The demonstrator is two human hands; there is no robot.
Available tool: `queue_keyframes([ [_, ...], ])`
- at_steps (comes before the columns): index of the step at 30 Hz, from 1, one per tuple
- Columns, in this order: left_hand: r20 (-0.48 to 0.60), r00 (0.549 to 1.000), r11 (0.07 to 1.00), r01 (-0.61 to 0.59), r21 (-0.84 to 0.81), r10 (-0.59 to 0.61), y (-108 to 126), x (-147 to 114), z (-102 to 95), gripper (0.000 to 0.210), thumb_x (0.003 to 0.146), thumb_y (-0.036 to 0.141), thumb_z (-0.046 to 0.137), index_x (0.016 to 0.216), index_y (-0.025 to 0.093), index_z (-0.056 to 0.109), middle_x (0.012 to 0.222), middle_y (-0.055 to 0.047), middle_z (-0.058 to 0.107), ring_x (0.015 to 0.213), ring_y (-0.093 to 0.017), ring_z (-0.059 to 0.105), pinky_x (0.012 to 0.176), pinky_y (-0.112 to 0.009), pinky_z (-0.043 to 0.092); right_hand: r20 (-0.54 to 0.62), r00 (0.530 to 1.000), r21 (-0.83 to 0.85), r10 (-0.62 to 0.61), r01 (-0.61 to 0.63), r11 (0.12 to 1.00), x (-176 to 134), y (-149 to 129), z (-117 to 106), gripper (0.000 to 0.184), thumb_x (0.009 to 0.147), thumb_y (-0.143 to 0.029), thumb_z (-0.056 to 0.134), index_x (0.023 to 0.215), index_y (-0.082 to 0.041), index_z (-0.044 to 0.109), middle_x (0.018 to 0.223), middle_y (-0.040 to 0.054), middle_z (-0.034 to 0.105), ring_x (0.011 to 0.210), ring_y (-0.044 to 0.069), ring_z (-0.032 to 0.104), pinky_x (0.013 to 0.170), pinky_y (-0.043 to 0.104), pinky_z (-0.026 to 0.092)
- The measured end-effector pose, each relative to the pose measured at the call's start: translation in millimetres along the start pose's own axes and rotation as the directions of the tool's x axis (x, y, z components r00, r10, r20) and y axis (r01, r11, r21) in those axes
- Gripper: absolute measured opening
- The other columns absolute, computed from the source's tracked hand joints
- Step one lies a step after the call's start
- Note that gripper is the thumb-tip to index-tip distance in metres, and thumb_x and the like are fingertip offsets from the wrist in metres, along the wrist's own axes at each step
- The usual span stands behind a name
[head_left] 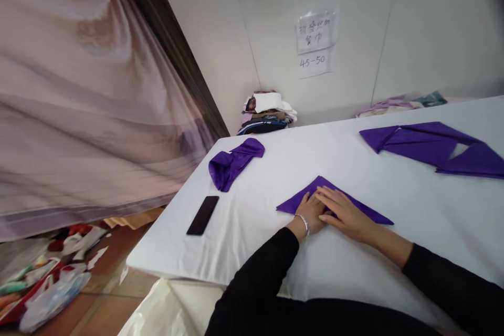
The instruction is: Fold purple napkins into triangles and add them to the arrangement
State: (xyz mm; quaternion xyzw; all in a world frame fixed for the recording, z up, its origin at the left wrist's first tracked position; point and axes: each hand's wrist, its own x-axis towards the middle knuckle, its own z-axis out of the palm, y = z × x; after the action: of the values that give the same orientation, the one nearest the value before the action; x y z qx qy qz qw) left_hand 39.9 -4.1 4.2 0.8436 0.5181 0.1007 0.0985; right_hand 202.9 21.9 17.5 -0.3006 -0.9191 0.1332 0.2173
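A purple cloth napkin (293, 203) lies folded into a flat triangle on the white-covered table (252, 241), its peak towards the wall. My left hand (310, 214), with a bracelet at the wrist, rests flat on the middle of this napkin. Across it lies my right hand (348, 216), its fingers stretched out over the left fingertips and hiding part of them. Neither hand appears to grip the cloth. To the left sits another purple napkin (232, 168), rolled into a shaped fold. More folded purple napkins (425, 142) lie at the far right.
A black phone (202, 215) lies near the table's left edge. Behind the table is a pile of clothes (268, 113), below handwritten paper signs (317, 39) on the wall. A pinkish curtain (98, 100) hangs left. Bags (55, 289) lie on the tiled floor.
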Motion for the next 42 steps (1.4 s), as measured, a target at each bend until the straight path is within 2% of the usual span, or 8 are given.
queue_keyframes([
  [5, -0.085, 0.996, 0.999, 0.026, -0.034, -0.028, -13, -15, -5.2, 0.047, 0.088, 0.040, 0.039, 0.131, 0.021, 0.039, 0.139, -0.006, 0.039, 0.131, -0.020, 0.027, 0.109, -0.042, 0.020, 0.104, 0.989, -0.110, 0.108, -0.096, 0.989, 7, 21, 27, 0.066, 0.084, -0.060, 0.034, 0.138, -0.022, 0.031, 0.142, 0.0106, 0.033, 0.132, 0.026, 0.023, 0.106, 0.050, 0.018],
  [8, -0.200, 0.969, 0.989, 0.130, -0.075, -0.143, -33, -44, -11.8, 0.049, 0.082, 0.046, 0.051, 0.124, 0.020, 0.047, 0.133, -0.008, 0.047, 0.126, -0.022, 0.037, 0.107, -0.044, 0.026, 0.106, 0.986, -0.168, 0.125, -0.107, 0.980, 3, 33, 30, 0.067, 0.083, -0.062, 0.033, 0.136, -0.021, 0.037, 0.142, 0.0108, 0.033, 0.133, 0.026, 0.021, 0.107, 0.049, 0.015],
  [13, -0.376, 0.822, 0.901, 0.361, -0.240, -0.429, -68, -92, -20.3, 0.038, 0.069, 0.032, 0.068, 0.104, 0.018, 0.060, 0.117, -0.009, 0.058, 0.112, -0.022, 0.050, 0.099, -0.042, 0.037, 0.124, 0.982, -0.144, 0.140, -0.122, 0.982, 1, 32, 27, 0.064, 0.083, -0.062, 0.033, 0.135, -0.025, 0.038, 0.144, 0.0062, 0.031, 0.133, 0.026, 0.018, 0.108, 0.049, 0.012],
  [15, -0.381, 0.797, 0.880, 0.382, -0.283, -0.469, -73, -101, -21.7, 0.029, 0.068, 0.026, 0.069, 0.096, 0.020, 0.062, 0.114, -0.007, 0.060, 0.109, -0.021, 0.052, 0.097, -0.042, 0.039, 0.136, 0.979, -0.140, 0.153, -0.134, 0.981, 2, 31, 27, 0.063, 0.083, -0.062, 0.033, 0.135, -0.026, 0.038, 0.144, 0.0051, 0.029, 0.134, 0.026, 0.018, 0.108, 0.049, 0.011],
  [22, -0.367, 0.790, 0.866, 0.393, -0.310, -0.490, -76, -99, -22.5, 0.017, 0.071, 0.025, 0.065, 0.088, 0.023, 0.064, 0.115, -0.004, 0.060, 0.111, -0.020, 0.051, 0.098, -0.042, 0.037, 0.164, 0.972, -0.165, 0.167, -0.140, 0.976, 2, 36, 24, 0.062, 0.086, -0.060, 0.030, 0.134, -0.023, 0.039, 0.144, 0.0077, 0.028, 0.134, 0.024, 0.018, 0.108, 0.048, 0.012],
  [27, -0.352, 0.805, 0.871, 0.382, -0.308, -0.477, -80, -96, -22.5, 0.016, 0.072, 0.027, 0.064, 0.088, 0.025, 0.065, 0.115, -0.003, 0.060, 0.114, -0.022, 0.048, 0.099, -0.045, 0.035, 0.116, 0.967, -0.100, 0.229, -0.218, 0.971, 8, 40, 19, 0.062, 0.086, -0.057, 0.031, 0.136, -0.020, 0.036, 0.146, 0.0086, 0.025, 0.134, 0.024, 0.017, 0.108, 0.047, 0.019],
  [34, -0.337, 0.813, 0.874, 0.392, -0.288, -0.475, -81, -95, -25.8, 0.009, 0.076, 0.025, 0.059, 0.082, 0.025, 0.065, 0.114, -0.002, 0.061, 0.115, -0.022, 0.048, 0.099, -0.045, 0.036, -0.031, 0.945, -0.054, 0.327, -0.328, 0.943, 29, 58, 23, 0.057, 0.083, -0.041, 0.041, 0.134, -0.015, 0.038, 0.136, 0.0127, 0.042, 0.127, 0.027, 0.033, 0.104, 0.044, 0.029],
  [42, -0.323, 0.829, 0.884, 0.382, -0.270, -0.457, -82, -93, -28.3, 0.013, 0.081, 0.025, 0.051, 0.081, 0.024, 0.064, 0.116, -0.002, 0.060, 0.118, -0.022, 0.045, 0.100, -0.046, 0.034, 0.006, 0.911, 0.066, 0.412, -0.411, 0.909, 47, 62, 13, 0.054, 0.079, -0.026, 0.046, 0.132, -0.018, 0.040, 0.121, 0.0092, 0.057, 0.110, 0.024, 0.051, 0.095, 0.040, 0.039],
])
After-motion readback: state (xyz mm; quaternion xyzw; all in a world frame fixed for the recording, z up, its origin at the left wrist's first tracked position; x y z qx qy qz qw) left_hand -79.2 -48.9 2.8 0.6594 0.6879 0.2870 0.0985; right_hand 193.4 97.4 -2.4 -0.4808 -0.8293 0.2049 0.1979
